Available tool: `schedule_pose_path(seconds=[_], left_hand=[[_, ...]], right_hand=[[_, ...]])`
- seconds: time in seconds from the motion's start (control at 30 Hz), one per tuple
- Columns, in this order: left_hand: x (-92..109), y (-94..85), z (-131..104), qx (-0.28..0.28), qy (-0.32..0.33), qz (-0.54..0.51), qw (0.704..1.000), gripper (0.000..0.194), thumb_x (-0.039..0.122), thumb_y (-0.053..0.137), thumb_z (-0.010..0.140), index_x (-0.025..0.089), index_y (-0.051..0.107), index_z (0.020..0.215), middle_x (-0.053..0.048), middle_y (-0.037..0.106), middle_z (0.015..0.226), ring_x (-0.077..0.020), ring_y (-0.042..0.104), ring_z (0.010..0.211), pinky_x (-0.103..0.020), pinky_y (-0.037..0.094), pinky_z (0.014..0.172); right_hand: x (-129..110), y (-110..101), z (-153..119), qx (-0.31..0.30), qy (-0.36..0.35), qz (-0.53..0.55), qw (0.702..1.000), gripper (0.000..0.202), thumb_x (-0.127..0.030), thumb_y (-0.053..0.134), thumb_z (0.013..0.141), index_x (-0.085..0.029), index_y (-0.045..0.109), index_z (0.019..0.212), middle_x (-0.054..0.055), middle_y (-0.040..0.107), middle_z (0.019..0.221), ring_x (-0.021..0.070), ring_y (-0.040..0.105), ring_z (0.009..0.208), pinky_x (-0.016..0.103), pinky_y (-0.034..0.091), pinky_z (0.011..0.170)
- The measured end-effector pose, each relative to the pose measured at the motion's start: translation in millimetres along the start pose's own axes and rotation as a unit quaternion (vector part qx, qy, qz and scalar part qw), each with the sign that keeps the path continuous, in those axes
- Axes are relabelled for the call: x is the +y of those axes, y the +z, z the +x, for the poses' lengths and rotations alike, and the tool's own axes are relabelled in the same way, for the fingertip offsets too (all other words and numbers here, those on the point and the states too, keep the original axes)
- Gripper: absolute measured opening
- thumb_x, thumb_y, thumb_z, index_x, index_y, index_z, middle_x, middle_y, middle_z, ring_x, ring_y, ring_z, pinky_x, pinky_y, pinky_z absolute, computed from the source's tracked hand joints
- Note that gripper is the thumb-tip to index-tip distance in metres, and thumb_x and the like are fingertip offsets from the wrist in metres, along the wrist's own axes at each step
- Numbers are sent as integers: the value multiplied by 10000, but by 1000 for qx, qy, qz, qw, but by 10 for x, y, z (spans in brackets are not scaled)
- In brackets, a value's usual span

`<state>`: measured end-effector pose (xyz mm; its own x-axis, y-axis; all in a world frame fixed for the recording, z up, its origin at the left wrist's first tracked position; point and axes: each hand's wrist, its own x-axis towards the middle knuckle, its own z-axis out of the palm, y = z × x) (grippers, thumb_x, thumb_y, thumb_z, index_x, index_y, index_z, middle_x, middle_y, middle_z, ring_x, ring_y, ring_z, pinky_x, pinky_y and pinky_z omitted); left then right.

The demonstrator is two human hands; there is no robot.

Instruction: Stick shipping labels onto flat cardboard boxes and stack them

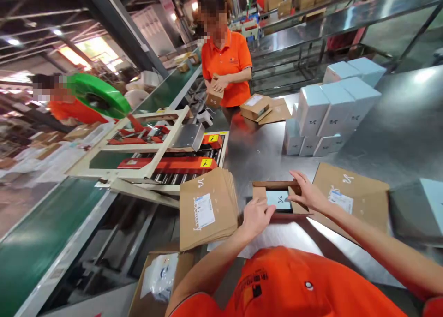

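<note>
An open cardboard box [259, 192] stands on the metal table in front of me. A light blue box [278, 200] with a black squiggle mark lies inside it. My left hand [258, 214] is closed at the carton's near left side, fingers curled over the flap and thumb pointing inward. Over the carton's right side is my right hand [307, 191], its thumb and fingers spread apart at the flap. The thumb tip is close to the light blue box. My hands hide part of both side flaps.
Flattened cartons [207, 211] are stacked at left; more cardboard [367, 188] lies at right. Light blue boxes [328, 109] stand piled farther back. A taping machine [166, 146] borders the table. Across it, a co-worker [226, 58] holds a carton. An open carton with plastic packs [161, 278] sits below.
</note>
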<state>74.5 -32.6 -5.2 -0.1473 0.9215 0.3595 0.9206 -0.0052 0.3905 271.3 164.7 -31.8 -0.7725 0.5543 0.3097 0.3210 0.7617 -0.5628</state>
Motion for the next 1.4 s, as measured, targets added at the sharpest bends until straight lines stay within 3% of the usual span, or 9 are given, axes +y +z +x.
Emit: schedule_pose_path(seconds=[0.2,0.33,0.5,0.67,0.83,1.07,1.2,1.3,1.4], left_hand=[[-272,-119,208,-19,-41,138,989,818,653,573,818,250,380,1503,-157,254,1612,-425,188,1479,-671,164,1148],[-496,-39,464,-116,-175,33,977,953,687,560,806,290,147,1569,-168,93,1648,-425,305,1438,-606,357,1078],[-591,-19,736,-99,-115,-27,988,911,608,597,827,266,182,1562,-151,103,1650,-348,267,1472,-488,317,1150],[-1006,-387,562,84,-133,-22,987,734,513,458,939,184,219,1550,-176,147,1638,-297,174,1508,-481,235,1193],[-1805,-859,-653,252,-277,75,924,628,485,449,937,134,398,1455,-198,408,1516,-314,326,1445,-510,254,1186],[-2342,-674,-2011,193,-496,101,841,594,536,440,871,120,555,1278,-197,579,1344,-365,468,1331,-541,348,1134],[-2337,-584,-2039,202,-492,78,843,577,495,472,872,131,534,1316,-180,549,1396,-338,464,1345,-514,371,1132],[-2177,-628,-1894,203,-474,113,849,536,430,518,866,117,579,1297,-198,544,1411,-387,376,1404,-581,330,1137],[-1756,-636,-1597,143,-389,123,901,429,391,554,867,226,653,1250,-129,497,1479,-411,263,1459,-665,233,1145]], right_hand=[[88,118,-94,-108,-138,4,985,519,-479,329,1002,-276,464,1459,61,309,1592,281,163,1502,522,249,1197],[-7,56,-412,-143,25,4,989,556,-560,262,995,-325,491,1444,26,111,1650,321,213,1482,487,334,1156],[-404,389,-377,-64,99,-184,976,853,-601,611,842,-293,260,1556,222,-18,1628,486,438,1323,602,423,1022],[-397,470,776,-64,160,-148,974,856,-479,586,894,-243,128,1577,311,473,1366,409,667,1017,513,517,833],[-501,671,2417,-69,90,-77,991,900,-369,678,826,-208,184,1560,227,541,1287,338,610,1135,420,484,937],[-1230,1511,3873,-118,41,89,988,1034,-355,729,761,-185,111,1573,235,411,1448,304,572,1186,456,455,1020],[-1186,1639,3324,-140,45,236,961,1059,-503,598,862,-154,-112,1565,225,453,1447,255,581,1186,444,495,974],[-1148,1596,2101,-218,96,248,939,939,-578,566,867,-190,95,1581,204,539,1385,302,581,1207,544,417,1046],[-1211,1592,852,-298,140,347,878,970,-584,549,892,-236,-35,1584,162,536,1417,276,571,1243,521,384,1098]])
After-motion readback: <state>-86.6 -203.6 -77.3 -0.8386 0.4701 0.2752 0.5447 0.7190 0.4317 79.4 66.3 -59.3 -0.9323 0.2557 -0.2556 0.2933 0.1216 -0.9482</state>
